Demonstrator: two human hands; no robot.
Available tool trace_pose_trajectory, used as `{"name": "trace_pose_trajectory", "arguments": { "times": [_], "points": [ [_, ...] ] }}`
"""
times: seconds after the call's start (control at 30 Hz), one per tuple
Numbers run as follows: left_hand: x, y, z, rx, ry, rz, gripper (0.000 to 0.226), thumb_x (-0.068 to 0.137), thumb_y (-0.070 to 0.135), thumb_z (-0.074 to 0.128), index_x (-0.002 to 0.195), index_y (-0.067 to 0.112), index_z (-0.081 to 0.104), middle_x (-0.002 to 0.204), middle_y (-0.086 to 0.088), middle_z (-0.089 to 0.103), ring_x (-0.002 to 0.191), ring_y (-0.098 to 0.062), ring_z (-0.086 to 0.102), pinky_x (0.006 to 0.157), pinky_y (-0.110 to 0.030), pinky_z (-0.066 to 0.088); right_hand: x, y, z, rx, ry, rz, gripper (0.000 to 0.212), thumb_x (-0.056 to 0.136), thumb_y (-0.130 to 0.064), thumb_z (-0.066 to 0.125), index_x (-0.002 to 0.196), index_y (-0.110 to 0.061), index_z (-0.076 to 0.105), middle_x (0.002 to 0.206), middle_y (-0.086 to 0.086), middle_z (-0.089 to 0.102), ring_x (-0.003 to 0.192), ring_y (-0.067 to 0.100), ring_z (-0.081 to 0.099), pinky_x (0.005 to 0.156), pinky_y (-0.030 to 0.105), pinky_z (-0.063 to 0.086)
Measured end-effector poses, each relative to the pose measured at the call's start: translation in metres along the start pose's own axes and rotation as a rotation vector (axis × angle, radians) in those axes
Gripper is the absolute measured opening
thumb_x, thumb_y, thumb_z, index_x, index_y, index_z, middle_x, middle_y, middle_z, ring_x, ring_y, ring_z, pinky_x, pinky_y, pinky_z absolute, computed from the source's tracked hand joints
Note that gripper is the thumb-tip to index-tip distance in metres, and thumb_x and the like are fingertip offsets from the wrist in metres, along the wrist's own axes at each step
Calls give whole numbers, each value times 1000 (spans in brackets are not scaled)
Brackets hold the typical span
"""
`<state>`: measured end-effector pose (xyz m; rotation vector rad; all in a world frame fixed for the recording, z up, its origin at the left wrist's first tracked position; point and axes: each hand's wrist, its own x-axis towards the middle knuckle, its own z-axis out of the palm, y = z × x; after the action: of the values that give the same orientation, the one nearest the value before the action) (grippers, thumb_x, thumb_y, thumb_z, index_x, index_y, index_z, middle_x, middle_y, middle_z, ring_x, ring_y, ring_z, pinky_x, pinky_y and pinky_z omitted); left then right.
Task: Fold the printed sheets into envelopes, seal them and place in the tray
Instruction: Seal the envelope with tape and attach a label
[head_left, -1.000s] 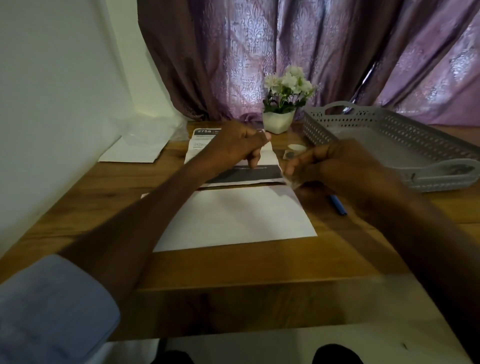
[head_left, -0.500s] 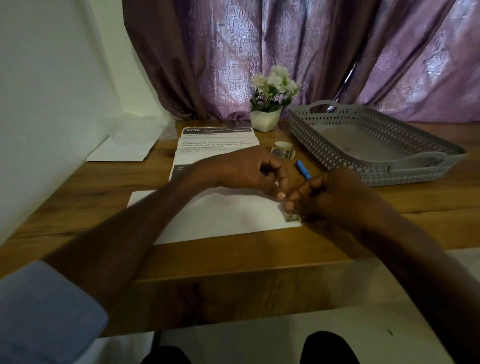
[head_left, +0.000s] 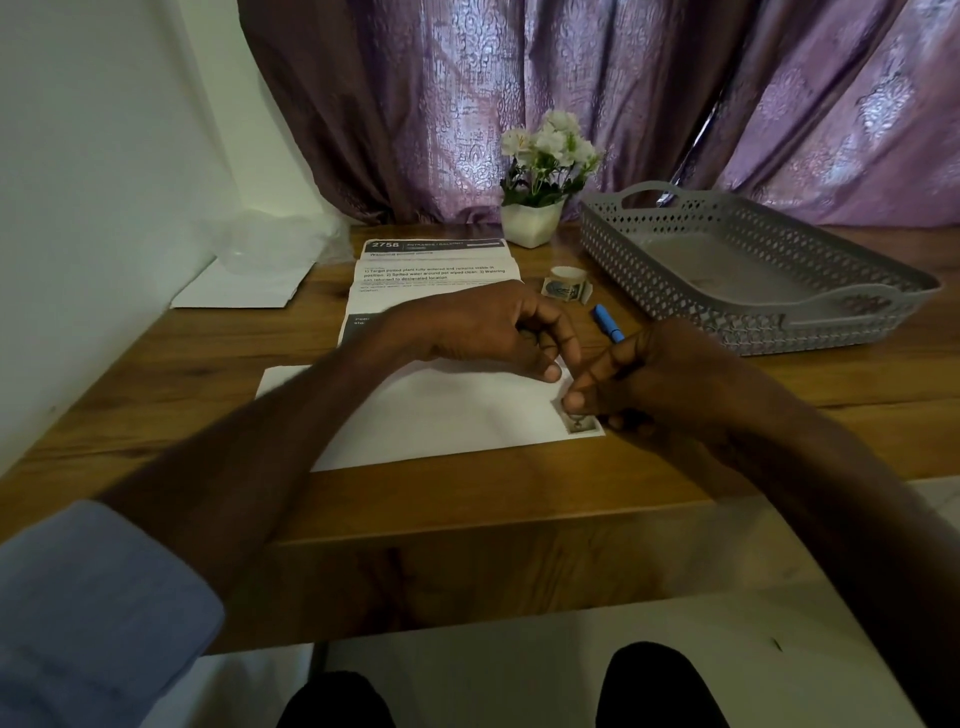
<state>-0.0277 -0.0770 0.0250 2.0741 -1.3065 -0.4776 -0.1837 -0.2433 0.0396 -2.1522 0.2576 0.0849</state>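
Pressing what looks like a stamp (head_left: 581, 423) onto the envelope (head_left: 441, 415) lying on the surface (head_left: 156, 364), your right hand (head_left: 649, 384) pinches while your left hand (head_left: 498, 332) curls, steadying; thin paper creases, so lift by edges.

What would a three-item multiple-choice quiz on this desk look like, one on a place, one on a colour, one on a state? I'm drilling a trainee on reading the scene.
1. Where does the small stamp sit on the white paper envelope?
A. near right corner
B. far left corner
C. centre

2. What colour is the pen?
A. red
B. blue
C. green

3. What does the grey perforated plastic tray hold?
A. several envelopes
B. the flower pot
C. no envelope

Key: 1 A, the stamp lies at the right hand fingertips; 2 B, its barrel shows blue; 3 C, its floor shows bare.
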Motion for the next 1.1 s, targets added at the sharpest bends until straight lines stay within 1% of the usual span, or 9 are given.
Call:
{"name": "trace_pose_trajectory", "arguments": {
  "times": [0.1, 0.23, 0.4, 0.63, 0.7, 0.8, 0.87, 0.97, 1.1],
  "points": [
    [0, -1, 0, -2, -7, -5, 21, 89, 14, 80, 110, 16, 77, 77, 8, 65, 71, -1, 55, 66, -12, 43, -1, 4, 1, -15, 22, -30, 15, 76, -15, 84, 88, -7, 81, 70, 2, 76, 53, 2, 63, 50, 16, 48],
    [1, -1, 0, 13, -3, -14, 19, 89, 16, 80, 108, 20, 78, 75, 14, 64, 69, 1, 54, 64, -10, 42, 0, 10, 8, -71, 102, -71, 14, 76, -19, 85, 87, -12, 81, 81, -3, 78, 76, 7, 71, 68, 24, 56],
    [0, 0, 0, 13, -8, -14, 19, 90, 18, 80, 109, 21, 78, 95, -12, 71, 73, -1, 55, 67, -13, 44, 0, 11, 14, -192, 161, -166, 9, 76, -23, 86, 79, -23, 78, 72, -14, 72, 68, -15, 64, 54, 7, 44],
    [1, -1, 0, 22, -1, -13, 20, 90, 18, 80, 109, 22, 77, 91, -5, 71, 74, -1, 56, 68, -13, 45, 3, 8, 13, -346, 131, -239, 13, 79, -25, 84, 85, -29, 73, 82, -18, 70, 78, -4, 65, 60, 9, 44],
    [1, 0, 0, 28, 3, -10, 21, 90, 17, 80, 110, 21, 76, 93, -9, 71, 72, 1, 56, 67, -11, 44, 5, 9, 12, -383, 120, -268, 15, 80, -23, 83, 81, -32, 71, 78, -20, 66, 74, -10, 63, 56, 5, 44],
    [1, 0, 1, 30, -1, -5, 22, 90, 15, 80, 111, 18, 76, 86, 4, 70, 70, 5, 56, 66, -8, 43, 6, 15, 10, -302, 96, -307, 16, 82, -16, 81, 81, -30, 74, 76, -22, 68, 75, -22, 60, 59, -4, 40],
    [1, -1, 1, 36, 1, -7, 21, 90, 14, 79, 110, 17, 76, 80, 16, 68, 68, 7, 56, 64, -6, 42, 7, 19, 9, -243, 78, -325, 16, 84, -13, 79, 81, -28, 75, 73, -22, 70, 76, -20, 62, 60, -4, 40],
    [1, 0, 0, 26, -3, -6, 21, 90, 13, 79, 110, 18, 75, 84, 16, 69, 70, 7, 57, 66, -6, 42, 7, 21, 8, -239, 52, -332, 15, 85, -14, 78, 81, -29, 76, 74, -30, 70, 77, -17, 63, 61, -3, 41],
    [0, 0, 1, 14, -15, 2, 20, 91, 14, 78, 110, 20, 76, 88, 11, 70, 72, 6, 57, 68, -8, 43, 10, 18, 7, -303, 64, -330, 16, 84, -18, 80, 88, -32, 72, 83, -16, 71, 80, -13, 63, 59, -3, 40]
  ]
}}
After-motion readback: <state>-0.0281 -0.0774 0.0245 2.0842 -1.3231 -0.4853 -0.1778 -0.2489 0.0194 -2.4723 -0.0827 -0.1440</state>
